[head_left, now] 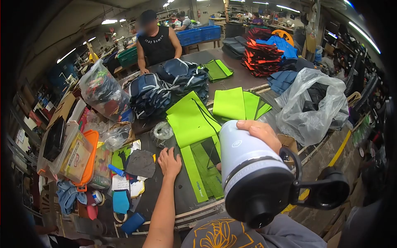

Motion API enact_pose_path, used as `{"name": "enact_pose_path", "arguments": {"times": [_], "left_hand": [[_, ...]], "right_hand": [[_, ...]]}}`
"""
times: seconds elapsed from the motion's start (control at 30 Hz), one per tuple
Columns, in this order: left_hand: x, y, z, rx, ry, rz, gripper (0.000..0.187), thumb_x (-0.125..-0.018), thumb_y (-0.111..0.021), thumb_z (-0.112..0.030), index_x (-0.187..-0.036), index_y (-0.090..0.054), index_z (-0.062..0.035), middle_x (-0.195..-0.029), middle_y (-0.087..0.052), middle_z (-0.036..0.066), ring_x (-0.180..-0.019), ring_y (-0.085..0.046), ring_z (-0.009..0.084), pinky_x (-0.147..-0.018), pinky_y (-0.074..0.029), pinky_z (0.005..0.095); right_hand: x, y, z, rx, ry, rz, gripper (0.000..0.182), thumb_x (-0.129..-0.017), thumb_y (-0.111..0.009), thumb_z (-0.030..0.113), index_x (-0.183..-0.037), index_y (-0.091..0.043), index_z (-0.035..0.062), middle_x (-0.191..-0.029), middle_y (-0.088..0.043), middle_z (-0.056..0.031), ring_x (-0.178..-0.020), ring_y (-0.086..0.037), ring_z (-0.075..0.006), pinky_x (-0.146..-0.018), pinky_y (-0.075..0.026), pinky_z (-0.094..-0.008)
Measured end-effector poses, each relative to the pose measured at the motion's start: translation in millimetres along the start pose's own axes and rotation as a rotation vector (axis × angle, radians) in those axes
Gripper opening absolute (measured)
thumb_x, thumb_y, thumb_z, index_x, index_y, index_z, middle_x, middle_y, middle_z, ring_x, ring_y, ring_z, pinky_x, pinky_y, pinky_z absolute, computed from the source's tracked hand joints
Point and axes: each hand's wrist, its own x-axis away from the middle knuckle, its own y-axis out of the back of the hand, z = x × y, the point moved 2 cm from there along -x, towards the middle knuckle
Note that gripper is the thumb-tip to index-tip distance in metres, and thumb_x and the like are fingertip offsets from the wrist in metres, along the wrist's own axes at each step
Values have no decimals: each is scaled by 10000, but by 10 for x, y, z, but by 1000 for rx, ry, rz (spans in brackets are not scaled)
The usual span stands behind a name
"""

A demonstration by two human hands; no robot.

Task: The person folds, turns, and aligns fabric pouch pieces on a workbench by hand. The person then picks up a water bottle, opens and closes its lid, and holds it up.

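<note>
My right hand (263,134) is wrapped round a pale lavender water bottle (248,151), held up close to the camera. The bottle tilts so that its black lid (257,192) faces me, with the lid's cap hanging out at the right. My left hand (169,161) lies on the dark table with fingers apart, holding nothing. Right of that hand is a lime green fabric piece (188,124) with a dark mesh panel (205,155) below it. The bottle hides part of the panel. Close above my left hand sits a clear plastic roll (162,132).
A person (158,43) stands across the table behind bundled navy pieces (165,84). Folded lime fabric (231,103) and a clear plastic bag (314,105) lie right. An orange-and-black stack (261,56) stands behind. Left are a plastic box (74,155) and another filled bag (105,89).
</note>
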Motion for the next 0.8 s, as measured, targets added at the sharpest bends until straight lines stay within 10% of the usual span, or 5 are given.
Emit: {"name": "enact_pose_path", "arguments": {"times": [0.13,0.8], "left_hand": [[-8,32,-22,-5,-2,-1,528,-952,-682,-319,-1427,-622,-95,-1476,-520,178,-1448,-422,373,-1193,-304,537],[38,0,-9,13,-16,-46,531,-943,-691,-335,-1409,-635,-89,-1451,-530,179,-1432,-434,368,-1189,-313,532]], "right_hand": [[11,-34,-44,-236,-27,-103,355,-863,-810,111,-1193,-707,29,-1140,-770,-202,-1021,-771,-341,-906,-624,-409],[-644,-32,351,-306,370,-140,357,-856,-830,248,-1167,-707,125,-1216,-768,-136,-1086,-765,-349,-761,-602,-375]]}}
